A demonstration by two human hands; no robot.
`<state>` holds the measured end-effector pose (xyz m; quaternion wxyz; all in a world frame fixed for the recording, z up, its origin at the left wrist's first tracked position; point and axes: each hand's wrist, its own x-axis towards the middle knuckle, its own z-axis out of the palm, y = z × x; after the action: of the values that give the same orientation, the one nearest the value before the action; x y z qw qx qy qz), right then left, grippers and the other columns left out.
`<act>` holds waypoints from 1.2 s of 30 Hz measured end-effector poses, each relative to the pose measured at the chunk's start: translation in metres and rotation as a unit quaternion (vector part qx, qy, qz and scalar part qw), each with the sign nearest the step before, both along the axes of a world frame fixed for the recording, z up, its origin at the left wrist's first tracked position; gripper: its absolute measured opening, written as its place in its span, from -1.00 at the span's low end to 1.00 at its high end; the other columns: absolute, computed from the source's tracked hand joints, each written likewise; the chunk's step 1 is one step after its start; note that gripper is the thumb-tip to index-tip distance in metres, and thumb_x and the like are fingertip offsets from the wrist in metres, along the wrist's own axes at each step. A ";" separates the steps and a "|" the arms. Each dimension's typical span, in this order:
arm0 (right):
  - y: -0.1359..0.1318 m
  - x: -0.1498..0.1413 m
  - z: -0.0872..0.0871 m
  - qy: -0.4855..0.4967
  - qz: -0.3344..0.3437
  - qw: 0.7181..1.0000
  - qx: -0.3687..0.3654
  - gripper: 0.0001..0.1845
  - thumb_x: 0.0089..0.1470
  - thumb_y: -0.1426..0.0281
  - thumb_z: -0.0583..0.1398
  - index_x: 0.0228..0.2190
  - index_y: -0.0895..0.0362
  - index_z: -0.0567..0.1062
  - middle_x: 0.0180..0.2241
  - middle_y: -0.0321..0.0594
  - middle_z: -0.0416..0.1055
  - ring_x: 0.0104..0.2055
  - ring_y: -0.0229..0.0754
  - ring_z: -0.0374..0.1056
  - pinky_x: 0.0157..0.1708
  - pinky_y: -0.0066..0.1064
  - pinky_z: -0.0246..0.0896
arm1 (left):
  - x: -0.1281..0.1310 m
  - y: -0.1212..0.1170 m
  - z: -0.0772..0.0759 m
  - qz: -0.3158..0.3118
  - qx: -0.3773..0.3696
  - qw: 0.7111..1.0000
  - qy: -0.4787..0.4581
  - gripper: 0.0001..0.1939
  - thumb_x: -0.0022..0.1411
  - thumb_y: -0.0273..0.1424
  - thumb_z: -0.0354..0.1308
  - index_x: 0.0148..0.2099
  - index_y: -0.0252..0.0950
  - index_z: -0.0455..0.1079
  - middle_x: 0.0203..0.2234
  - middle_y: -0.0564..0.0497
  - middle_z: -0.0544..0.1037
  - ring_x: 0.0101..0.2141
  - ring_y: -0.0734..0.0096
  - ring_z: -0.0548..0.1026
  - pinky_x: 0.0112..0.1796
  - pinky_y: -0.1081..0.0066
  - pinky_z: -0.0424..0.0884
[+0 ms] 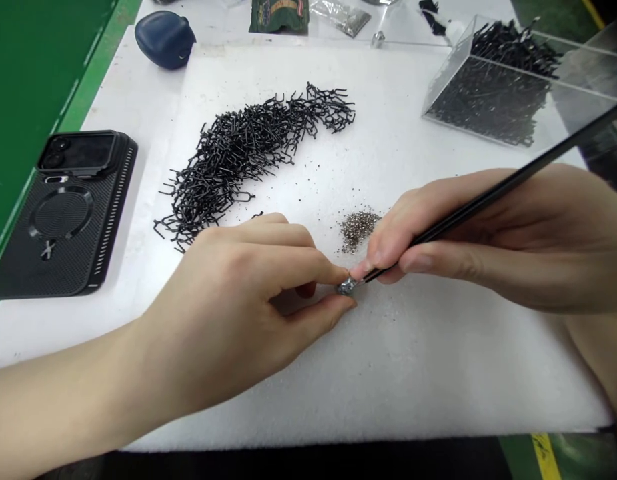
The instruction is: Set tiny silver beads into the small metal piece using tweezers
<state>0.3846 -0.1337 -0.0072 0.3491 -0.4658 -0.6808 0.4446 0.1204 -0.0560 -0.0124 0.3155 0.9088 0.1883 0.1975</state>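
Note:
Between the thumb and index finger of my left hand [258, 287] sits a small shiny silver piece [346, 287], partly hidden by the fingertips. My right hand [468, 247] grips a long, slim black tool [508, 183] with a narrow tip; its exact kind is unclear. That tip points down at the silver piece and appears to touch it. Just beyond the fingertips lies a little heap of tiny brownish metallic bits [357, 230]. Behind my left hand, a curved pile of small black forked pieces [253, 140] spreads over the white foam board [413, 380].
A clear plastic box [488, 100] of black pieces stands at the back right. On the left lie a black-cased phone [63, 220] and a dark blue rounded object [165, 40]. A green packet [279, 16] and a clear bag [341, 17] lie along the back.

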 end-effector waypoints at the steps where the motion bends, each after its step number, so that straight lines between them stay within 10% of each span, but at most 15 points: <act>1: 0.001 0.000 0.000 0.000 -0.001 1.000 -0.001 -0.86 0.33 0.49 0.45 -0.14 -0.01 0.77 -0.17 -0.31 0.77 -0.14 -0.17 0.72 -0.18 -0.49 0.66 | 0.000 0.000 0.000 0.000 0.001 1.000 -0.003 -0.89 0.44 -0.52 0.41 -0.11 -0.24 0.77 -0.43 0.15 0.65 -0.39 0.51 0.56 -0.34 0.44 0.44; 36: 0.002 -0.001 0.001 0.006 0.018 1.000 0.009 -0.85 0.34 0.52 0.43 -0.17 0.01 0.77 -0.18 -0.33 0.78 -0.13 -0.19 0.73 -0.12 -0.50 0.68 | 0.000 -0.001 0.005 -0.004 0.000 1.000 0.010 -0.90 0.42 -0.53 0.42 -0.11 -0.26 0.77 -0.43 0.14 0.64 -0.38 0.51 0.56 -0.31 0.45 0.45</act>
<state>0.3835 -0.1321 -0.0057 0.3497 -0.4475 -0.6910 0.4472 0.1201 -0.0567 -0.0074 0.3144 0.9115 0.1883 0.1868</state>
